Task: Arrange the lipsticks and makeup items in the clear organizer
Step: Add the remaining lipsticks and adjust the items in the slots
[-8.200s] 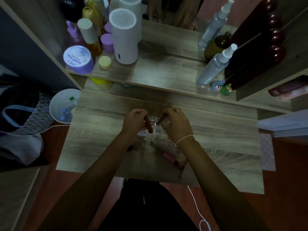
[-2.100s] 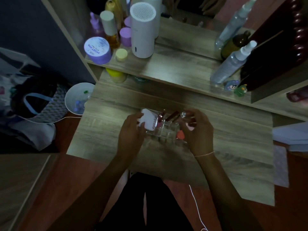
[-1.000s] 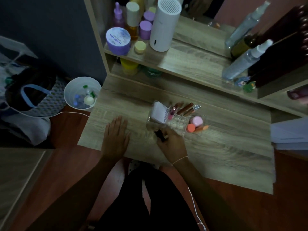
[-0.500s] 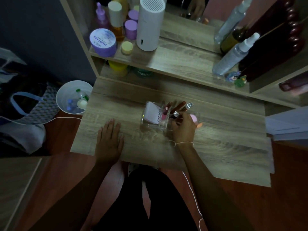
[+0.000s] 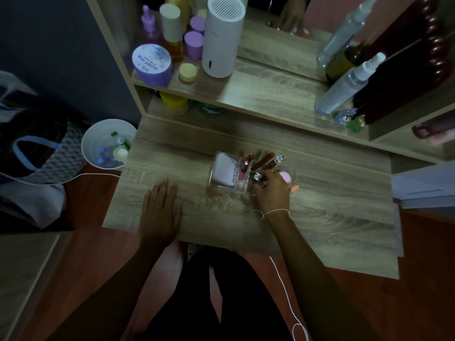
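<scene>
The clear organizer (image 5: 216,187) stands on the wooden table (image 5: 332,212). A white tube (image 5: 225,172) lettered "4U2skin" fills its left part. Several lipsticks (image 5: 263,162) lean in the middle slots, one of them silver-capped (image 5: 280,158). Pink and orange sponges (image 5: 286,177) sit at its right end. My right hand (image 5: 272,191) rests over the organizer's front right, its fingers closed on a dark lipstick with a silver cap (image 5: 257,177) that stands in a slot. My left hand (image 5: 160,211) lies flat on the table, left of the organizer, holding nothing.
A raised shelf (image 5: 258,92) behind the table carries a white cylinder (image 5: 222,35), a purple jar (image 5: 152,65), bottles and two spray bottles (image 5: 347,87). A white bucket (image 5: 108,150) with small bottles stands off the table's left edge. A bag (image 5: 34,153) lies further left.
My right hand has shifted slightly, staying at the organizer's right slots with the silver-capped lipstick. A second ago it was at the organizer's front edge with a dark item. My left hand stays flat.
</scene>
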